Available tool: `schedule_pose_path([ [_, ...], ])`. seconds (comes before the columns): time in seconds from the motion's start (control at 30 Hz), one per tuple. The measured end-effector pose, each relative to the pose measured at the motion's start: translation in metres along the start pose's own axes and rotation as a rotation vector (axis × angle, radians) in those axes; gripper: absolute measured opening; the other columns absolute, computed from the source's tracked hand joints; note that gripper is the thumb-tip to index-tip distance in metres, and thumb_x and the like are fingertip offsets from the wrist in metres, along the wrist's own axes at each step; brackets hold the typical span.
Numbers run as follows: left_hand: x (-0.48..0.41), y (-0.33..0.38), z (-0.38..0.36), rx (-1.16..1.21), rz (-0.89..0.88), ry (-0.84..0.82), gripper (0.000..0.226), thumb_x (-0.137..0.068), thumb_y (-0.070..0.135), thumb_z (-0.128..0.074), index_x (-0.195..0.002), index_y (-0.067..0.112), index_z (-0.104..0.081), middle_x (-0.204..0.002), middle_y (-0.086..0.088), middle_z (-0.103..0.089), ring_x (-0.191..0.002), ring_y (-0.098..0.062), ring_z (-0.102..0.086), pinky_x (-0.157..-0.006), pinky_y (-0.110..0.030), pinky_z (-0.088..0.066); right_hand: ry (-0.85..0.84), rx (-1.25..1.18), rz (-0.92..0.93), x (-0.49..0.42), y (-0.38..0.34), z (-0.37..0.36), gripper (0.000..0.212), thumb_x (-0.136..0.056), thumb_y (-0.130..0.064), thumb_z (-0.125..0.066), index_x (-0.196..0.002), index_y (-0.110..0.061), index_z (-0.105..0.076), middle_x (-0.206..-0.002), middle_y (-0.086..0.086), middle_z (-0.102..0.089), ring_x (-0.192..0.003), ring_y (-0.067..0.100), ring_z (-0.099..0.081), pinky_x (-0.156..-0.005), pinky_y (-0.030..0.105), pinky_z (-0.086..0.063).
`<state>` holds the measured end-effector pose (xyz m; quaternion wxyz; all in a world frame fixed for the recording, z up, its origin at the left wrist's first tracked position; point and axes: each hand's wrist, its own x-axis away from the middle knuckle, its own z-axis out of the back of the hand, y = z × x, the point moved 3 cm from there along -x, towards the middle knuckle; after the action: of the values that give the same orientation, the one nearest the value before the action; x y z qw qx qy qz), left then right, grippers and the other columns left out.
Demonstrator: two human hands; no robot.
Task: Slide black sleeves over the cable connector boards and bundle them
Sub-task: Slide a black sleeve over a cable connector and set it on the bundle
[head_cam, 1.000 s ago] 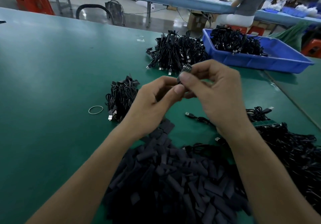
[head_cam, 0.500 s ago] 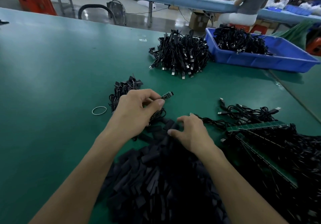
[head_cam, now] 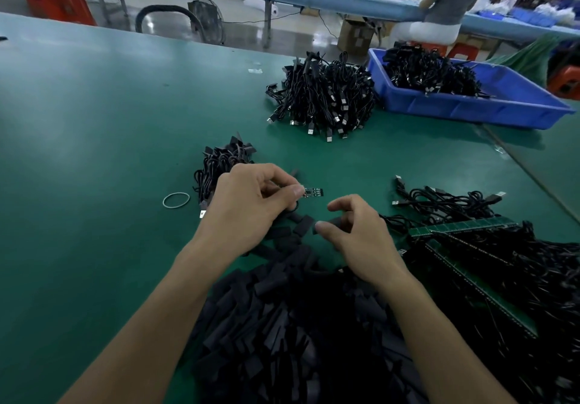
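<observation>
My left hand (head_cam: 251,206) pinches a small connector board (head_cam: 312,192) between thumb and fingers, the bare board pointing right. My right hand (head_cam: 357,234) pinches a black sleeve (head_cam: 332,222) lifted just above the far tip of the big pile of black sleeves (head_cam: 292,325). Board and sleeve are a short gap apart. A small bundle of sleeved cables (head_cam: 219,165) lies behind my left hand, with a rubber band (head_cam: 176,199) on the green table (head_cam: 94,121) to its left.
A heap of black USB cables (head_cam: 323,99) lies at the back, beside a blue tray (head_cam: 470,105) holding more cables. Loose cables and green board strips (head_cam: 464,228) fill the right side. A person sits at the far table.
My hands came down from mid-air to the table. The right hand reached into the sleeve pile and lifted one sleeve; the left hand kept the board and turned its bare end toward the right hand.
</observation>
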<state>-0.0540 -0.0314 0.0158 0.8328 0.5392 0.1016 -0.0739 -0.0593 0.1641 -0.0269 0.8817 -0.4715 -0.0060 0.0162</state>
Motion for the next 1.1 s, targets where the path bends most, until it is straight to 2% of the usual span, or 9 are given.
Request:
schedule_pose_path([
  [0.07,0.000,0.002,-0.001,0.004,-0.010,0.005,0.014,-0.091,0.030,-0.074,-0.077,0.033,-0.073,-0.066,0.014,-0.072,-0.048,0.005,-0.055,-0.052,-0.010,-0.043,-0.001,-0.052,0.047,0.006,-0.002,0.003,0.014,-0.091,-0.026,-0.071,-0.095,-0.037,-0.064,-0.080,-0.005,-0.070,-0.064,0.006,-0.062,-0.059,0.015,-0.048],
  [0.13,0.000,0.003,-0.002,0.011,-0.015,0.013,0.014,-0.091,0.027,-0.074,-0.078,0.032,-0.073,-0.065,0.015,-0.071,-0.047,0.006,-0.055,-0.051,-0.007,-0.041,0.020,-0.115,0.090,0.011,-0.003,0.006,0.013,-0.091,-0.022,-0.071,-0.093,-0.035,-0.070,-0.079,-0.010,-0.072,-0.061,0.002,-0.063,-0.062,0.015,-0.049],
  [0.27,0.000,-0.001,-0.003,0.002,0.004,0.003,0.007,-0.088,0.026,-0.077,-0.084,0.031,-0.076,-0.067,0.018,-0.072,-0.052,0.007,-0.059,-0.053,-0.006,-0.042,0.091,-0.244,0.133,0.016,-0.007,0.010,0.015,-0.088,-0.019,-0.075,-0.097,-0.031,-0.073,-0.080,-0.011,-0.074,-0.060,0.006,-0.065,-0.062,0.016,-0.049],
  [0.4,-0.002,-0.004,-0.004,-0.017,0.038,-0.042,0.010,-0.084,0.024,-0.081,-0.088,0.032,-0.078,-0.074,0.020,-0.074,-0.068,0.006,-0.067,-0.065,-0.010,-0.049,0.129,-0.341,0.158,0.017,-0.012,0.015,0.015,-0.087,-0.019,-0.076,-0.097,-0.030,-0.072,-0.076,-0.003,-0.074,-0.061,0.010,-0.067,-0.059,0.016,-0.049],
  [0.53,-0.001,-0.003,-0.004,0.017,0.028,-0.039,0.010,-0.084,0.023,-0.081,-0.092,0.029,-0.079,-0.074,0.017,-0.074,-0.066,0.004,-0.067,-0.065,-0.012,-0.049,0.150,-0.444,0.192,0.021,-0.017,0.017,0.010,-0.086,-0.022,-0.072,-0.096,-0.021,-0.073,-0.076,0.003,-0.075,-0.063,0.015,-0.071,-0.057,0.019,-0.052],
  [0.63,-0.001,-0.002,-0.003,0.044,0.029,-0.021,0.010,-0.084,0.022,-0.081,-0.092,0.029,-0.078,-0.073,0.015,-0.074,-0.061,0.003,-0.064,-0.063,-0.015,-0.048,0.177,-0.480,0.232,0.024,-0.020,0.017,0.019,-0.081,-0.032,-0.070,-0.094,-0.019,-0.073,-0.078,0.004,-0.075,-0.064,0.019,-0.072,-0.057,0.021,-0.053],
  [0.73,0.000,0.000,-0.003,0.063,0.029,-0.032,0.013,-0.084,0.022,-0.081,-0.093,0.031,-0.077,-0.074,0.014,-0.074,-0.060,0.002,-0.065,-0.060,-0.013,-0.047,0.218,-0.522,0.253,0.025,-0.022,0.017,0.014,-0.082,-0.029,-0.070,-0.093,-0.020,-0.073,-0.078,0.006,-0.075,-0.064,0.021,-0.071,-0.056,0.022,-0.053],
  [0.87,0.001,0.003,-0.003,0.079,0.019,-0.084,0.020,-0.086,0.021,-0.079,-0.105,0.027,-0.074,-0.074,0.013,-0.075,-0.058,0.003,-0.062,-0.059,-0.009,-0.045,0.270,-0.521,0.268,0.028,-0.025,0.020,0.012,-0.085,-0.027,-0.068,-0.092,-0.019,-0.072,-0.077,0.005,-0.074,-0.063,0.020,-0.071,-0.055,0.023,-0.053],
  [1.1,0.002,0.007,-0.006,0.169,0.047,-0.098,0.013,-0.085,0.014,-0.080,-0.095,0.022,-0.078,-0.075,0.007,-0.076,-0.055,-0.002,-0.065,-0.054,-0.010,-0.046,0.357,-0.441,0.302,0.028,-0.032,0.024,0.005,-0.090,-0.018,-0.068,-0.094,-0.020,-0.071,-0.078,0.001,-0.075,-0.065,0.016,-0.072,-0.058,0.022,-0.054],
])
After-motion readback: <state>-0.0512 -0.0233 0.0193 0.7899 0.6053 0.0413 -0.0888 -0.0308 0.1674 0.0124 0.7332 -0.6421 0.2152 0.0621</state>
